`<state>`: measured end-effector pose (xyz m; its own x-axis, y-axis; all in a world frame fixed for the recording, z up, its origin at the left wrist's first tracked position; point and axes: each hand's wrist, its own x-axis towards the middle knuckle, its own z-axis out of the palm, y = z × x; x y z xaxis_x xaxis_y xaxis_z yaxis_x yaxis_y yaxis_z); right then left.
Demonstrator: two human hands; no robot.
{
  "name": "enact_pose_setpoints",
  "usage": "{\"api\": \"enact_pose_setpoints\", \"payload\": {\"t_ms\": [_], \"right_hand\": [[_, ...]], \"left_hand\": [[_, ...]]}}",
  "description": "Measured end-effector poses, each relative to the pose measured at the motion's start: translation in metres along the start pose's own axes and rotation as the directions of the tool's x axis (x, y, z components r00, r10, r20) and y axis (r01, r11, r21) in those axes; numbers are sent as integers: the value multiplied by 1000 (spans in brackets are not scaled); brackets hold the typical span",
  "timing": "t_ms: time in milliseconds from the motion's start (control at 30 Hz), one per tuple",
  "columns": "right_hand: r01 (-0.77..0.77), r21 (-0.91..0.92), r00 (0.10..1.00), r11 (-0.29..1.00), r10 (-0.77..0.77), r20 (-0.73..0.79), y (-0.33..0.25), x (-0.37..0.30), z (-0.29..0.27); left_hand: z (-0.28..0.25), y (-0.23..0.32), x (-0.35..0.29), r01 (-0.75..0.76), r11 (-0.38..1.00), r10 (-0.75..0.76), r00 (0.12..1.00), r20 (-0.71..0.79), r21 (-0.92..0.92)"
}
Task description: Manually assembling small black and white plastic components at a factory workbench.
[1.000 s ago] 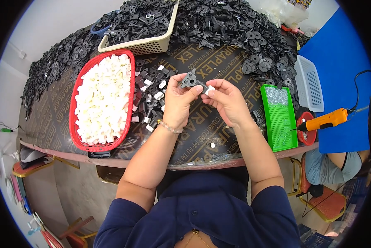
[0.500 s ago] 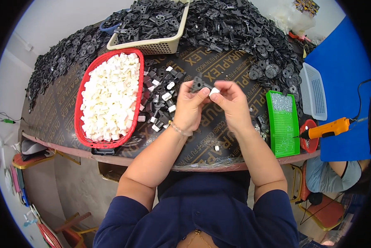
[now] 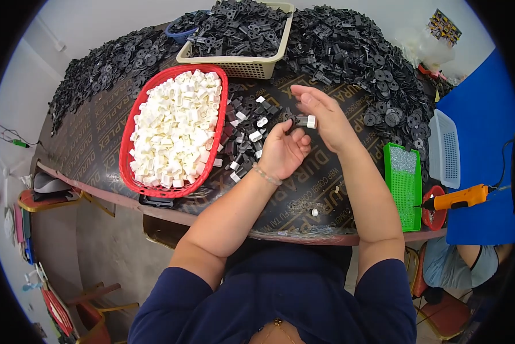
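Both hands are up over the middle of the dark table [image 3: 97, 143] here. The left hand [image 3: 284, 150] has its grip curled, palm up, fingertips pinched on a small black plastic part [image 3: 292, 120] that sits just above the thumb. The right hand [image 3: 325, 117] comes in from the right, fingers loosely spread, with thumb and forefinger on a small white cap [image 3: 311, 121] right at the end of that black part, the two pieces touching between the hands.

Just left of the hands lies a loose scatter of black and white pieces [image 3: 247, 137] on the table. Further left, a red oval tray [image 3: 132, 135] is heaped with white plastic caps [image 3: 174, 129]. At the far side, a beige basket [image 3: 243, 66] is loaded with black parts, and a big pile of black parts [image 3: 360, 63] runs across the far edge and down the right.

On the right, a green tray [image 3: 403, 198] holds a patch of small silvery bits at its far end, a white mesh basket [image 3: 445, 150] sits beyond it, and an orange power screwdriver [image 3: 458, 199] lies near the right edge. One stray white cap [image 3: 314, 212] rests on the near part of the table.
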<state>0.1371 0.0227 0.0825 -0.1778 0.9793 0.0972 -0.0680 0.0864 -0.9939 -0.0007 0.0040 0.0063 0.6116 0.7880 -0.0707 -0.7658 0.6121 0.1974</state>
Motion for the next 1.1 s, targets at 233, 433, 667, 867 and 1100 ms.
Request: {"api": "enact_pose_setpoints", "payload": {"t_ms": [233,433,667,867,1100], "right_hand": [[-190,140,903,972,117,413,15,-6,-36],[-123,-7,919,992,117,376,6,-23,-13],[-5,-141,991,990,24,132,6,-11,7],[70,-565,997,822,-73,17,-10,15,45],[321,-621,945,715,-281,165,22,11,59]], "left_hand": [[18,-2,-11,32,999,-32,983,180,5],[12,-3,-13,40,996,-21,977,210,-84],[13,-4,-7,-50,997,58,987,152,-57],[-10,-6,2,31,994,-56,969,239,109],[13,-24,-14,-231,894,279,957,-74,383]]}}
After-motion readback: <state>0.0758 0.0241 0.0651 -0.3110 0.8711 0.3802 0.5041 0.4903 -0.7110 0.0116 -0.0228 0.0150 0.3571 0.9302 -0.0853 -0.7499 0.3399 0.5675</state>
